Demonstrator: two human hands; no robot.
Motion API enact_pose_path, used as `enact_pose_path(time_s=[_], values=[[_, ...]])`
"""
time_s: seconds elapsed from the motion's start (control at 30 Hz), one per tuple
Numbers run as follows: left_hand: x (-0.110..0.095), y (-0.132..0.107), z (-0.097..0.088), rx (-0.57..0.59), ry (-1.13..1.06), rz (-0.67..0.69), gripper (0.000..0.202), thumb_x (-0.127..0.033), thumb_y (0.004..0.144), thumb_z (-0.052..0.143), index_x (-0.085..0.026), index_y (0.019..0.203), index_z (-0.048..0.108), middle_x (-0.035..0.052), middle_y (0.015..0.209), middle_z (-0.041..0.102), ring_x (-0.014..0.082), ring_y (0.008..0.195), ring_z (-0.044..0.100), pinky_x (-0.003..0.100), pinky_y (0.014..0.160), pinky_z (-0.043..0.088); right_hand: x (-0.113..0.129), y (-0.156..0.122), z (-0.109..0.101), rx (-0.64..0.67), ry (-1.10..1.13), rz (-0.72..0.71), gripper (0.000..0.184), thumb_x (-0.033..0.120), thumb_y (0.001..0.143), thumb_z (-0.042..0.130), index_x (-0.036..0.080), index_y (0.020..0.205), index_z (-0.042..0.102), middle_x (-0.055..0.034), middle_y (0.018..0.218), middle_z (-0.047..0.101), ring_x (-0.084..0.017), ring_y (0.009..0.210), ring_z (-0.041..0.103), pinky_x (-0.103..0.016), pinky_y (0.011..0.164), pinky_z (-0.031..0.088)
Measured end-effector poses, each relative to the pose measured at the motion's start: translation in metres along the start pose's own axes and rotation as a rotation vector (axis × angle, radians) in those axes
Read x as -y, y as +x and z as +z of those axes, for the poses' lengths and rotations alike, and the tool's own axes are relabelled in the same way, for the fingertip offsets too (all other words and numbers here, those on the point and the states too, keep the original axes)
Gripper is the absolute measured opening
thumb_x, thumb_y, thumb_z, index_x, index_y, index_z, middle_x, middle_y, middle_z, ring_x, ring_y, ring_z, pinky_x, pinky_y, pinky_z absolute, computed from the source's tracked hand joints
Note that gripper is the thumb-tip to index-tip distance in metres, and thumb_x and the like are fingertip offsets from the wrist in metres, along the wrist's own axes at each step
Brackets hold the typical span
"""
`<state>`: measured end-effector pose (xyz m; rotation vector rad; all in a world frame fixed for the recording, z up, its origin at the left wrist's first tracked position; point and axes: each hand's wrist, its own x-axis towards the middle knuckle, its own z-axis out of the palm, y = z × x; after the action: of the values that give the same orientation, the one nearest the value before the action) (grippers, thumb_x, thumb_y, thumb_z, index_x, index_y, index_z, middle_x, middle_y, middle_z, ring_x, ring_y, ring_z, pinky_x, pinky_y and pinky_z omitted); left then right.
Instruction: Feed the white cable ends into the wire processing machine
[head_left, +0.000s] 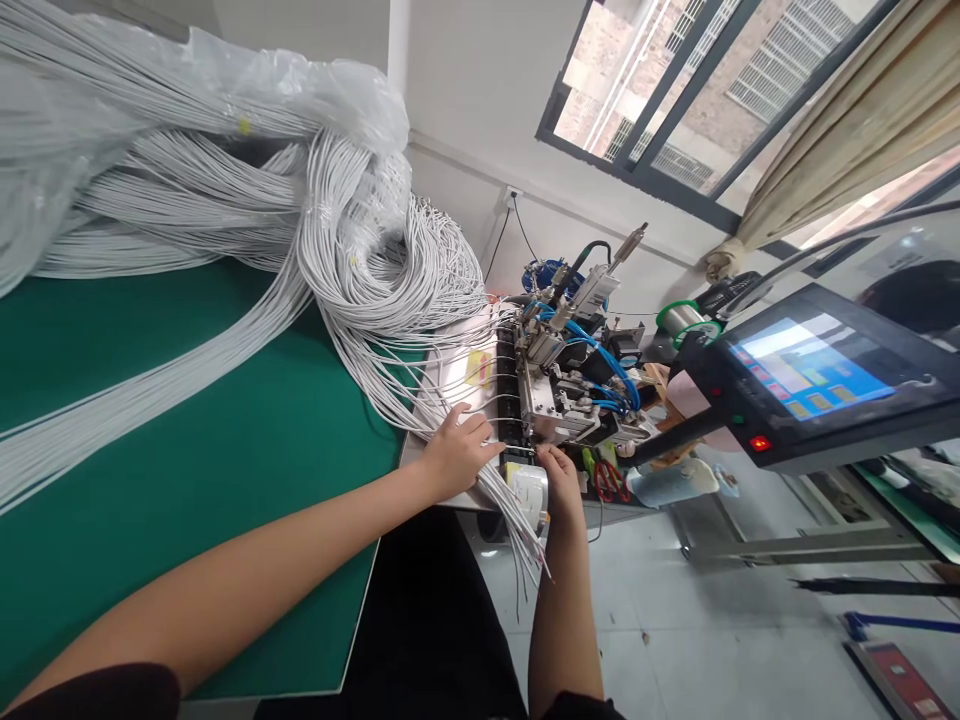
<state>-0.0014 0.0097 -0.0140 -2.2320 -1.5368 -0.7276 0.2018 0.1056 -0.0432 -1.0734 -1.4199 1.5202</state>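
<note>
1. Nearest, loose cable ends (521, 515) dangle past the work surface, perhaps for easy picking;
2. the left hand (456, 455) curls loosely over white cables, maybe steadying them; its grip, I can't tell; the right hand (561, 478) pinches one cable (517, 448) at the machine (551, 385), seemingly aligning it;
3. beyond, a coil (390, 270) waits, apparently within reach.

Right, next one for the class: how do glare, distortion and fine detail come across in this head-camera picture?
Head view: pale glare washes part of the screen, and sheen whitens the plastic wrap; head view: the window slants and the left forearm looks stretched, perhaps from a wide lens; head view: detail around the right hand is too small to read.
</note>
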Motion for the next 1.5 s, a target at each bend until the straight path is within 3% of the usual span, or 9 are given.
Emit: enact_pose_path(time_s=[0.23, 0.33, 0.5, 0.67, 0.9, 1.03, 1.13, 1.3, 1.5], values=[[0.003, -0.002, -0.004, 0.017, 0.026, 0.068, 0.031, -0.009, 0.073, 0.059, -0.016, 0.102, 0.066, 0.0074, 0.102, 0.064, 0.0231, 0.103, 0.054, 0.041, 0.101, 0.031, 0.018, -0.029, -0.019, -0.112, -0.360, -0.207, 0.034, 0.049, 0.080, 0.063, 0.017, 0.070, 0.060, 0.0006, 0.064, 0.054, -0.014, 0.060, 0.046, -0.025, 0.057, 0.035], [0.003, -0.002, -0.006, 0.019, 0.037, 0.112, 0.031, -0.008, 0.075, 0.056, -0.015, 0.105, 0.065, 0.0078, 0.103, 0.064, 0.0232, 0.100, 0.055, 0.040, 0.097, 0.034, 0.038, -0.051, -0.019, -0.010, -0.478, -0.270, 0.029, 0.044, 0.085, 0.060, 0.017, 0.075, 0.061, -0.0003, 0.066, 0.055, -0.014, 0.060, 0.046, -0.025, 0.056, 0.035], [0.003, -0.001, -0.009, 0.035, 0.025, 0.118, 0.032, -0.006, 0.076, 0.053, -0.016, 0.105, 0.065, 0.0068, 0.100, 0.065, 0.0222, 0.095, 0.056, 0.038, 0.093, 0.035, 0.064, -0.079, -0.001, 0.239, -0.708, -0.357, 0.022, 0.037, 0.088, 0.059, 0.018, 0.078, 0.061, -0.0015, 0.068, 0.056, -0.014, 0.060, 0.048, -0.025, 0.055, 0.036], [0.003, -0.001, -0.010, 0.071, 0.028, 0.109, 0.032, -0.007, 0.076, 0.054, -0.016, 0.106, 0.064, 0.0066, 0.099, 0.066, 0.0216, 0.092, 0.057, 0.039, 0.091, 0.034, 0.066, -0.081, 0.017, 0.292, -0.878, -0.406, 0.017, 0.035, 0.085, 0.063, 0.019, 0.080, 0.063, -0.0021, 0.073, 0.061, -0.014, 0.062, 0.049, -0.025, 0.057, 0.037], [0.003, -0.002, -0.010, 0.069, 0.052, 0.112, 0.032, -0.007, 0.078, 0.052, -0.017, 0.106, 0.063, 0.0059, 0.097, 0.067, 0.0209, 0.090, 0.058, 0.038, 0.091, 0.034, 0.059, -0.071, 0.022, 0.232, -0.925, -0.481, 0.011, 0.028, 0.088, 0.060, 0.020, 0.082, 0.065, -0.0015, 0.076, 0.063, -0.013, 0.063, 0.052, -0.024, 0.059, 0.038], [0.003, -0.002, -0.011, 0.054, 0.063, 0.144, 0.041, -0.007, 0.076, 0.053, -0.017, 0.116, 0.060, 0.0051, 0.095, 0.066, 0.0201, 0.087, 0.059, 0.038, 0.090, 0.036, 0.058, -0.064, 0.019, 0.114, -0.907, -0.586, 0.017, 0.028, 0.092, 0.054, 0.019, 0.082, 0.064, -0.0019, 0.073, 0.060, -0.013, 0.060, 0.049, -0.025, 0.059, 0.038], [0.002, -0.001, -0.012, -0.026, 0.083, 0.138, 0.041, -0.009, 0.084, 0.050, -0.015, 0.124, 0.056, 0.0060, 0.097, 0.067, 0.0196, 0.087, 0.060, 0.036, 0.089, 0.037, 0.060, -0.056, 0.011, 0.004, -0.833, -0.611, 0.018, 0.030, 0.092, 0.054, 0.018, 0.082, 0.063, -0.0022, 0.073, 0.059, -0.014, 0.062, 0.050, -0.025, 0.060, 0.040], [0.000, -0.001, -0.013, -0.194, 0.102, 0.026, 0.024, -0.013, 0.095, 0.042, -0.019, 0.101, 0.064, 0.0015, 0.085, 0.068, 0.0152, 0.079, 0.060, 0.037, 0.094, 0.035, 0.057, -0.042, -0.003, -0.143, -0.727, -0.562, 0.021, 0.036, 0.090, 0.057, 0.017, 0.082, 0.063, -0.0027, 0.071, 0.060, -0.015, 0.061, 0.052, -0.026, 0.059, 0.041], [0.004, -0.002, -0.009, -0.196, 0.050, 0.137, 0.025, -0.011, 0.095, 0.040, -0.019, 0.093, 0.064, -0.0032, 0.070, 0.065, 0.0113, 0.065, 0.056, 0.038, 0.098, 0.030, 0.046, -0.028, 0.002, -0.136, -0.552, -0.534, 0.025, 0.039, 0.090, 0.054, 0.018, 0.078, 0.060, -0.0013, 0.069, 0.058, -0.015, 0.064, 0.051, -0.026, 0.061, 0.040]])
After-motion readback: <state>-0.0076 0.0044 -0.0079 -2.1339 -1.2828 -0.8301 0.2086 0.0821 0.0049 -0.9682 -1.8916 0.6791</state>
